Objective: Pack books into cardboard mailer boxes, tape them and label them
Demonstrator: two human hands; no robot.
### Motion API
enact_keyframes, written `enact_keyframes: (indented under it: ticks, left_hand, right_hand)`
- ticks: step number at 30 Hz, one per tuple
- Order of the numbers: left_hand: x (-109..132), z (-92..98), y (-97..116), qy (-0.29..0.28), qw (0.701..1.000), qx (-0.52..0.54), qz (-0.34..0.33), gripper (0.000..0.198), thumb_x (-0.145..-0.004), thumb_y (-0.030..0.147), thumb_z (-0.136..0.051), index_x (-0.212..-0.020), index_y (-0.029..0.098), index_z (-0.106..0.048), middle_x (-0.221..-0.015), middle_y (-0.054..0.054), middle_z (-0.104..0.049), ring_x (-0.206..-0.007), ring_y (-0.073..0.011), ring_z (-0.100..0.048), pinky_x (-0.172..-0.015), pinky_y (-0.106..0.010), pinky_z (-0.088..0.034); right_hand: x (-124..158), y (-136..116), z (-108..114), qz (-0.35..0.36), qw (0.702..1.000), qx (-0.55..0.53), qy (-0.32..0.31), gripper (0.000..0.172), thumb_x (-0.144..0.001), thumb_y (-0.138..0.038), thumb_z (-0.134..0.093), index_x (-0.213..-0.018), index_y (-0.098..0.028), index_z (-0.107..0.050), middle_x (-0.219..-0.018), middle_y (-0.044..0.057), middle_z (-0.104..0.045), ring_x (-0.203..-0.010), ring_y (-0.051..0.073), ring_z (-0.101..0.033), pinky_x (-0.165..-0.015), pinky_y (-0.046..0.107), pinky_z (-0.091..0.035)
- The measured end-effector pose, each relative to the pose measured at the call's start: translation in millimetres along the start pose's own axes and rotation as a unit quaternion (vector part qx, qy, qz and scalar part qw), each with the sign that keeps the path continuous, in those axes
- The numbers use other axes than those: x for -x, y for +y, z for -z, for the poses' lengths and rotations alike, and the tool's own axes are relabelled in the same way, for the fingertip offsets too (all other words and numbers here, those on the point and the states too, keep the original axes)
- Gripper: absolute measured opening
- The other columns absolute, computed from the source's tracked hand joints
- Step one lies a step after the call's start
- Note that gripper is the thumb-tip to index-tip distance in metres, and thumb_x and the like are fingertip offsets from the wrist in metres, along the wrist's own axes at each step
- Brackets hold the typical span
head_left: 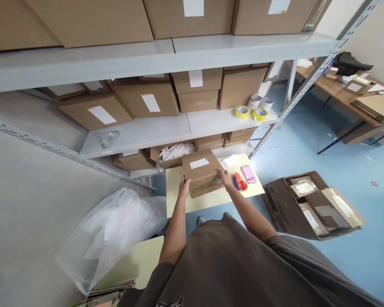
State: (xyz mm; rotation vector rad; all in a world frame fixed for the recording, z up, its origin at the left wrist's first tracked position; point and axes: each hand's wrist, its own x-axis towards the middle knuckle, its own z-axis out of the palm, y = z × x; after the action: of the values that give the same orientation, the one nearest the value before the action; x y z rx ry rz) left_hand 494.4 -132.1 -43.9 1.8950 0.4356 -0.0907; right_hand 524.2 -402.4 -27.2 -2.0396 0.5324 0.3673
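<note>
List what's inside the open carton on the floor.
The open carton holds flat packages in clear plastic and a brown cardboard piece; whatever lies beneath them is covered and cannot be seen.

Your left hand [184,186] and right hand [225,178] grip a taped cardboard box [201,170] on a pale yellow board [174,198]. A red tape dispenser [240,182] lies just beside your right hand, below metal shelving [141,132] holding cartons [147,100].

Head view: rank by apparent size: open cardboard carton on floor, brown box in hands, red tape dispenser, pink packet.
1. Open cardboard carton
2. Brown cardboard box
3. Red tape dispenser, pink packet: too alike to rank.
</note>
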Motion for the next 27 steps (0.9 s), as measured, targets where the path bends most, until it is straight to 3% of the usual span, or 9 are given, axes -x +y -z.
enact_keyframes:
  ticks: [3, 8, 11, 15, 17, 19, 21, 24, 27]
  left_hand:
    - [1, -7.0, -23, -0.005, 1.0, 0.015, 0.025, 0.065, -0.097, 0.027, -0.05, -0.162, 0.025, -0.048, -0.144, -0.006, -0.073, -0.129, -0.0242, -0.07, -0.106, -0.035, -0.057]
    - [6, -14.9, -58, 0.021, 0.995, -0.038, 0.087, 0.069, -0.101, 0.045, -0.059, -0.164, 0.022, -0.045, -0.155, -0.014, -0.064, -0.139, -0.0274, -0.065, -0.111, -0.035, -0.053]
    - [15, -23.9, -71, 0.028, 0.992, -0.073, 0.101, 0.068, -0.103, 0.05, -0.057, -0.163, 0.021, -0.045, -0.153, -0.017, -0.065, -0.139, -0.0303, -0.065, -0.11, -0.038, -0.054]
    - [18, -29.7, -72, 0.049, 0.986, -0.109, 0.114, 0.069, -0.103, 0.039, -0.056, -0.166, 0.018, -0.039, -0.154, -0.019, -0.063, -0.141, -0.0315, -0.063, -0.112, -0.04, -0.052]
    - [14, -31.1, -61, 0.111, 0.98, -0.147, 0.08, 0.075, -0.097, 0.03, -0.062, -0.166, 0.014, -0.039, -0.159, -0.022, -0.057, -0.149, -0.0343, -0.054, -0.12, -0.044, -0.046]
    - [5, -38.5, -41, 0.171, 0.969, -0.181, -0.001, 0.072, -0.093, 0.023, -0.064, -0.162, 0.013, -0.044, -0.162, -0.022, -0.053, -0.155, -0.0355, -0.046, -0.128, -0.047, -0.037]
    - [-9, -57.8, -12, 0.165, 0.963, -0.193, -0.091, 0.06, -0.096, 0.021, -0.059, -0.155, 0.017, -0.054, -0.157, -0.019, -0.058, -0.152, -0.033, -0.048, -0.128, -0.046, -0.037]
    - [-36, -112.0, 40, 0.022, 0.969, -0.19, -0.159, 0.046, -0.101, 0.021, -0.053, -0.146, 0.022, -0.063, -0.14, -0.015, -0.07, -0.131, -0.0281, -0.065, -0.113, -0.039, -0.05]
    - [-73, -179.6, 79, -0.13, 0.942, -0.257, -0.17, 0.048, -0.099, 0.017, -0.058, -0.146, 0.021, -0.063, -0.135, -0.015, -0.073, -0.125, -0.0283, -0.069, -0.108, -0.036, -0.051]
  right_hand:
    - [-4, 24, -25, -0.013, 1.0, -0.002, -0.01, 0.057, -0.103, -0.055, -0.037, -0.137, -0.018, -0.062, -0.131, 0.014, -0.074, -0.12, 0.027, -0.07, -0.1, 0.033, -0.053]
    - [1, 65, -50, -0.001, 0.999, -0.027, -0.033, 0.053, -0.1, -0.043, -0.043, -0.143, -0.018, -0.059, -0.139, 0.011, -0.072, -0.125, 0.024, -0.068, -0.104, 0.03, -0.051]
    - [-1, 85, -56, 0.006, 0.997, -0.042, -0.063, 0.053, -0.1, -0.044, -0.046, -0.142, -0.017, -0.061, -0.142, 0.011, -0.072, -0.13, 0.025, -0.066, -0.11, 0.031, -0.049]
    - [-13, 97, -50, 0.021, 0.996, -0.038, -0.081, 0.064, -0.099, -0.059, -0.054, -0.147, -0.018, -0.061, -0.145, 0.013, -0.07, -0.137, 0.028, -0.063, -0.116, 0.038, -0.047]
    - [-25, 98, -38, 0.019, 0.998, -0.022, -0.059, 0.074, -0.095, -0.067, -0.06, -0.152, -0.019, -0.059, -0.152, 0.016, -0.065, -0.143, 0.031, -0.06, -0.119, 0.041, -0.045]
    - [-42, 96, -18, 0.025, 0.999, -0.004, -0.022, 0.08, -0.096, -0.068, -0.059, -0.159, -0.018, -0.054, -0.159, 0.018, -0.059, -0.149, 0.033, -0.055, -0.122, 0.043, -0.043]
    - [-64, 92, 5, 0.038, 0.999, 0.02, 0.003, 0.077, -0.101, -0.064, -0.054, -0.163, -0.018, -0.049, -0.159, 0.018, -0.058, -0.149, 0.033, -0.055, -0.122, 0.044, -0.044]
    - [-109, 82, 37, 0.069, 0.994, 0.083, 0.013, 0.068, -0.105, -0.051, -0.049, -0.165, -0.02, -0.046, -0.161, 0.015, -0.058, -0.147, 0.032, -0.057, -0.122, 0.044, -0.045]
    - [-161, 75, 53, 0.106, 0.977, 0.183, -0.019, 0.062, -0.105, -0.036, -0.049, -0.165, -0.018, -0.048, -0.169, 0.012, -0.049, -0.157, 0.03, -0.045, -0.128, 0.042, -0.038]
